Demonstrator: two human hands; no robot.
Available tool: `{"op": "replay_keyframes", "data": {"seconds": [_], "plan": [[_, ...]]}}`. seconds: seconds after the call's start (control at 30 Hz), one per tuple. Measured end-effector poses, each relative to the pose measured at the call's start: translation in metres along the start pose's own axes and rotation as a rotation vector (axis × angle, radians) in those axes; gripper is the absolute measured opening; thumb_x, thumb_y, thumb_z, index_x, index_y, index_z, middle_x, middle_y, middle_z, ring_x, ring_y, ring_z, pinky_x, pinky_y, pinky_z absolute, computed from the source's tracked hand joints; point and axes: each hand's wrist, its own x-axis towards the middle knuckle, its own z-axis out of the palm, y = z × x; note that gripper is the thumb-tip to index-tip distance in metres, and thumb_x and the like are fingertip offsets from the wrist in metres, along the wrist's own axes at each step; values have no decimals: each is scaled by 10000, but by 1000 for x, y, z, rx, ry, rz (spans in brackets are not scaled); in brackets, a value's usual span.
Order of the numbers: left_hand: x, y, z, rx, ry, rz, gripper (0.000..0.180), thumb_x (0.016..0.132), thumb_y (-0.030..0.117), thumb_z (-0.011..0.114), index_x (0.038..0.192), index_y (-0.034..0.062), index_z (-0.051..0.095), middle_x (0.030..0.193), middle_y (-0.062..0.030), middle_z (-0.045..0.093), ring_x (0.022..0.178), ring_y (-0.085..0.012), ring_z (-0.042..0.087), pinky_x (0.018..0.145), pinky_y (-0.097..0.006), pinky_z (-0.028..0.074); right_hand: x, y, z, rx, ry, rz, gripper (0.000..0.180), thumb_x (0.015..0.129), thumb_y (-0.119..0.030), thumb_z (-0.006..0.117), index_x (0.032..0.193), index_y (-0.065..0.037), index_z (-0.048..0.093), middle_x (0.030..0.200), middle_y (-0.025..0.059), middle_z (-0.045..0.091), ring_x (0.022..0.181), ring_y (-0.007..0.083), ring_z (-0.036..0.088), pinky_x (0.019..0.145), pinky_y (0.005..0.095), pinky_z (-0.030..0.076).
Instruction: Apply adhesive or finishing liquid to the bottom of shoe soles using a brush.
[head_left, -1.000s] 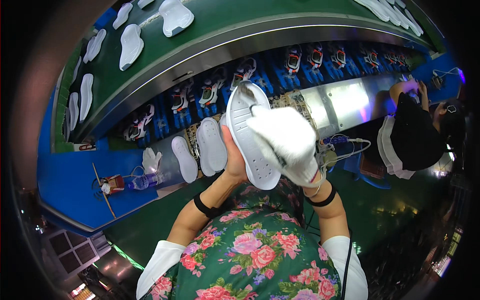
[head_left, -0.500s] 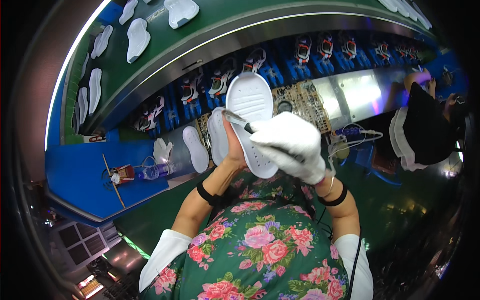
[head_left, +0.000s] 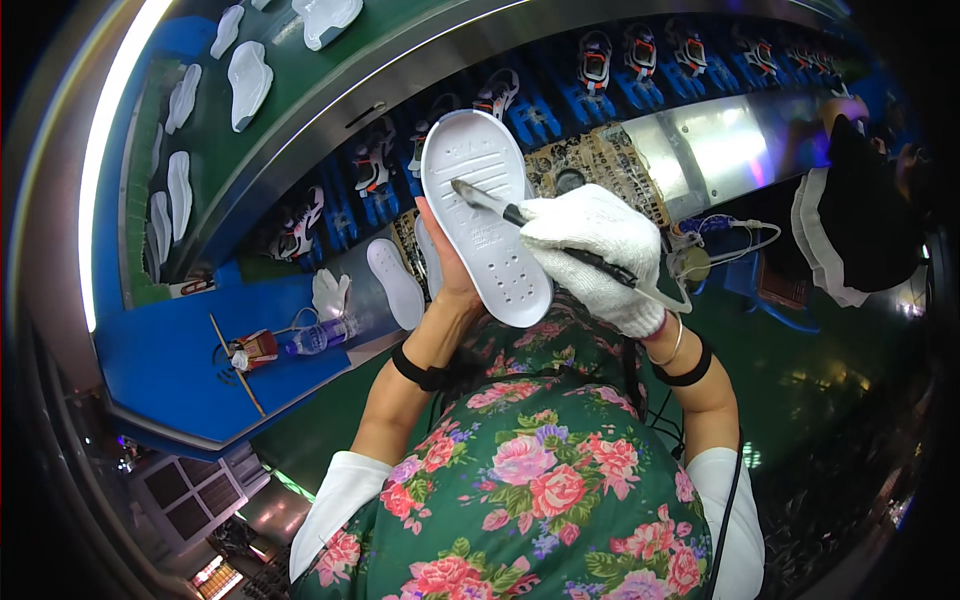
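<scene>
The bare left hand (head_left: pixel 447 262) cups a white perforated shoe sole (head_left: pixel 486 212) from behind at frame centre, its grip closed on the sole's edge, forearm rising from the lower edge. The white-gloved right hand (head_left: pixel 596 250) has its grip wrapped around a thin dark brush (head_left: pixel 510 213), tip on the sole. Another white sole (head_left: pixel 394 283) lies on the desk (head_left: pixel 180 350) left of centre.
</scene>
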Motion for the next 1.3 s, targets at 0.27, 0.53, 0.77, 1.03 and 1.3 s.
{"op": "replay_keyframes", "data": {"seconds": [0.27, 0.53, 0.77, 1.03, 1.3], "plan": [[17, 9, -30, 178, -236, -111, 1052, 801, 932, 221, 1343, 71, 489, 903, -216, 649, 766, -288, 658, 664, -397, 561, -7, -2, 9, 208, -100, 123, 153, 737, -34, 771, 889, -53, 765, 933, 103, 759, 843, 260, 720, 749, 352, 550], [33, 14, -39, 73, -174, -169, 1087, 708, 984, 334, 1211, 35, 502, 894, -172, 589, 728, -283, 553, 622, -391, 467, -18, 6, 20, 0, -154, -110, 277, 721, -66, 792, 993, -104, 752, 1031, 96, 741, 845, 263, 704, 725, 345, 560], [47, 24, -38, -51, -326, -82, 1079, 720, 980, 316, 1226, 53, 538, 934, -198, 613, 745, -293, 547, 643, -410, 459, -18, 14, 18, -112, -138, -92, 324, 705, -23, 796, 1016, -101, 747, 1018, 106, 739, 837, 254, 707, 712, 333, 555], [48, 42, -46, 105, -232, -122, 1023, 748, 947, 385, 1327, 109, 472, 897, -122, 506, 678, -188, 428, 657, -319, 376, -11, 10, 15, 117, -103, 101, 156, 756, -42, 794, 907, -58, 761, 927, 105, 752, 781, 242, 707, 710, 341, 560], [56, 49, -52, 142, -391, -292, 1128, 712, 989, 286, 1362, 89, 485, 911, -232, 611, 649, -310, 574, 593, -415, 449, -29, 2, 26, 104, -313, -26, 221, 755, -59, 781, 971, -76, 738, 1045, 102, 733, 859, 263, 693, 711, 350, 559]]}}
